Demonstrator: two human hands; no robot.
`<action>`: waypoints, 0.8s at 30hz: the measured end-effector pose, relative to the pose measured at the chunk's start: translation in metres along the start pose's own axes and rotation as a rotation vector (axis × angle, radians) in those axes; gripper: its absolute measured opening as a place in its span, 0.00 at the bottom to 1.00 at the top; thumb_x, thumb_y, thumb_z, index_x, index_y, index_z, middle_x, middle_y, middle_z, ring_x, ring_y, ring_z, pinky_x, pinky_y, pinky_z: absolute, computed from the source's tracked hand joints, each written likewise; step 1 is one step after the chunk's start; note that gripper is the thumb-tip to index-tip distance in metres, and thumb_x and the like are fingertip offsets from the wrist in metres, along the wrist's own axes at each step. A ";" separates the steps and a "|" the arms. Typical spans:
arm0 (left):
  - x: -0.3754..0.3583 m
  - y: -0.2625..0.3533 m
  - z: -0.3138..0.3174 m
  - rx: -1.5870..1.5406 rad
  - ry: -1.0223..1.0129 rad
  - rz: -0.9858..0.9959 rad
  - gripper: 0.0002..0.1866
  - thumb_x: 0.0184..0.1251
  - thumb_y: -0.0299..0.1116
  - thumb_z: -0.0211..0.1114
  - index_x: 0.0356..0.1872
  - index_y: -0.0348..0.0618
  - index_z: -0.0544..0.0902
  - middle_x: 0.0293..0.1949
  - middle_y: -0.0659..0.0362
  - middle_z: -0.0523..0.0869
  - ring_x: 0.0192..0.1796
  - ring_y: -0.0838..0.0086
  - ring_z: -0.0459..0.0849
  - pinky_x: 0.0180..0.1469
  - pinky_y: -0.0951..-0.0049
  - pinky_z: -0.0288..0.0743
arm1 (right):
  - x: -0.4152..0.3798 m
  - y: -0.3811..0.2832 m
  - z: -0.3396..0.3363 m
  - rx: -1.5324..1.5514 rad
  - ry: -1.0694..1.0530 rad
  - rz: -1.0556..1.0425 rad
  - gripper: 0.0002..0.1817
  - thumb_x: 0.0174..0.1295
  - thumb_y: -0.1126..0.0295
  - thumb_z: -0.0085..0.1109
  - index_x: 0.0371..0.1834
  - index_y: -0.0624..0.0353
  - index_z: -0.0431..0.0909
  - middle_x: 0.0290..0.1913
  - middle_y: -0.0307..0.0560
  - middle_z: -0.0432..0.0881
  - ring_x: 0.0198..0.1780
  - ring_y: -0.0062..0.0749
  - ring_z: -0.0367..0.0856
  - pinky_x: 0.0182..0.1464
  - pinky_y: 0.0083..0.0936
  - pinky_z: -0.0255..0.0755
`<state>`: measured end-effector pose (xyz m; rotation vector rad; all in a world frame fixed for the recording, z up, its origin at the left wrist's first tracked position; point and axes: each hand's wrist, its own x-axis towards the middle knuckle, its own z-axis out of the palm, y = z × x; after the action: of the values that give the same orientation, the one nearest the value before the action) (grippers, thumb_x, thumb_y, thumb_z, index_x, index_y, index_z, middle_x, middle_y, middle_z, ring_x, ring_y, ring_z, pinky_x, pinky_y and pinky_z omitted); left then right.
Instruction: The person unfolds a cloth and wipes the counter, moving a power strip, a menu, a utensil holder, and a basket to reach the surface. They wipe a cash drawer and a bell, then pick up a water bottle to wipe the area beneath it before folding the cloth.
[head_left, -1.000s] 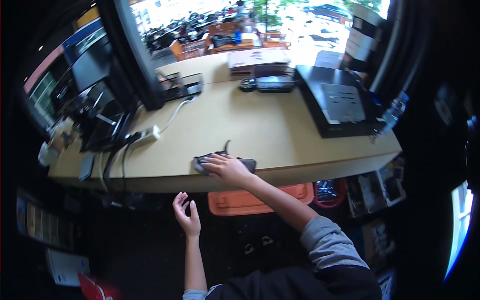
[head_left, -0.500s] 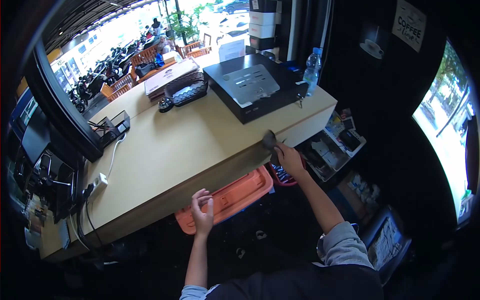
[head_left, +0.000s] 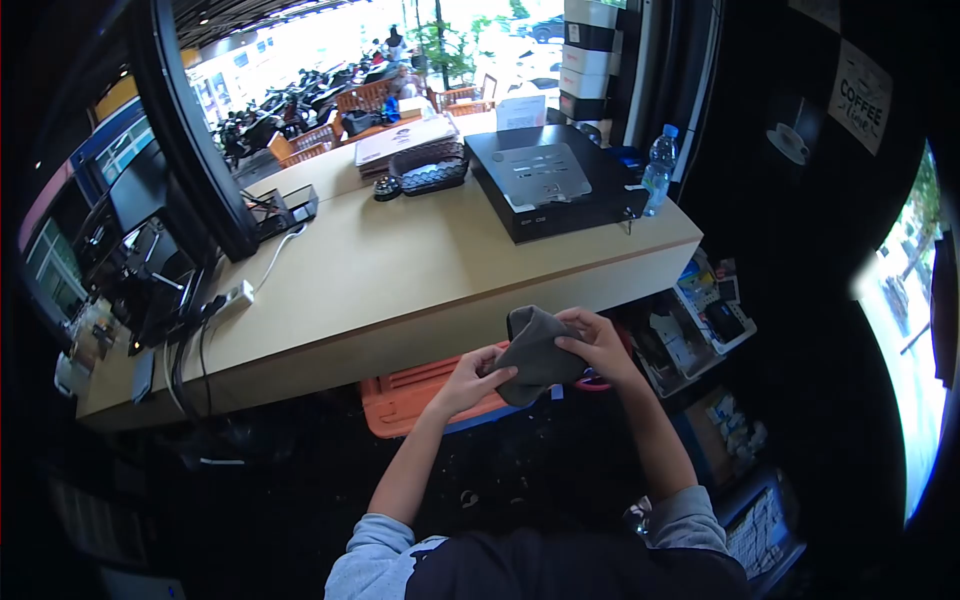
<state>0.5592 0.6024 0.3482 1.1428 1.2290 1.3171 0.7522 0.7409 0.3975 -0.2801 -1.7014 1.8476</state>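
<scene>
A folded grey cloth (head_left: 540, 358) hangs between my two hands, in front of the counter's near edge. My left hand (head_left: 476, 382) pinches its left edge between thumb and fingers. On the cloth's upper right side, my right hand (head_left: 597, 345) is closed with the thumb on top. Behind it stands the wooden counter (head_left: 390, 265). Below the cloth is an orange plastic lid (head_left: 400, 405), partly hidden by my left hand and forearm.
On the counter are a black cash drawer (head_left: 560, 190), a water bottle (head_left: 661, 165), a dark woven basket (head_left: 430, 172), a service bell (head_left: 386, 188) and a power strip (head_left: 237, 297). A bin of small items (head_left: 690, 330) sits below at right.
My right hand has brought the cloth from the counter edge down towards me. My left hand has come up and right and taken hold of it. The view has shifted left.
</scene>
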 end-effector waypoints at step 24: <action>-0.239 -0.002 -0.001 0.058 1.091 0.255 0.14 0.72 0.33 0.54 0.53 0.48 0.63 0.48 0.60 0.70 0.55 0.75 0.71 0.61 0.71 0.66 | 0.003 0.077 0.218 -0.416 -0.433 -0.128 0.13 0.68 0.67 0.54 0.32 0.68 0.76 0.19 0.42 0.75 0.25 0.14 0.70 0.27 0.24 0.66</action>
<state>0.5808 0.3641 0.3414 0.5769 1.9110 2.2424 0.6114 0.5620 0.3576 0.0752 -2.3411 1.5206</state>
